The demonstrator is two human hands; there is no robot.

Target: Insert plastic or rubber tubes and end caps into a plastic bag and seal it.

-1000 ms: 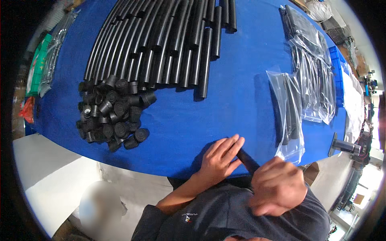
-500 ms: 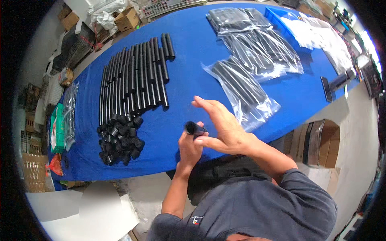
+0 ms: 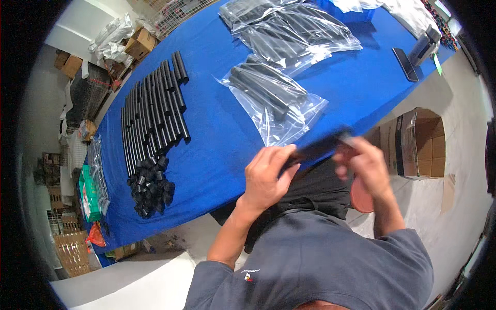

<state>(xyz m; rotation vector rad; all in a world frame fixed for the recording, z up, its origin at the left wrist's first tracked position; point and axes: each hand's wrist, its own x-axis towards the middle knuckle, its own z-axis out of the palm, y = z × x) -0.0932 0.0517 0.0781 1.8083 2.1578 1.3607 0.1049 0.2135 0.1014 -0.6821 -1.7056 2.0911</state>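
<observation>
Head view: we grip one long black plastic tube [image 3: 318, 147] in left hand [image 3: 266, 178] and right hand [image 3: 364, 163]; bagged tubes [image 3: 274, 95] done, loose row of black tubes [image 3: 152, 111] remains.

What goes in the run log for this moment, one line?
left hand: grips black tube | right hand: at tube's other end | table: tube row, cap pile, bagged tubes

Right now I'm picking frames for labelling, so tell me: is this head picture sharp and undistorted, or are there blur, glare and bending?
Head view: the black plastic tube and right hand are smeared by motion blur; the left hand is sharper. The clear plastic bags throw white glare. The fisheye lens bends the blue-covered table edge, and a black rim rings the picture.
</observation>
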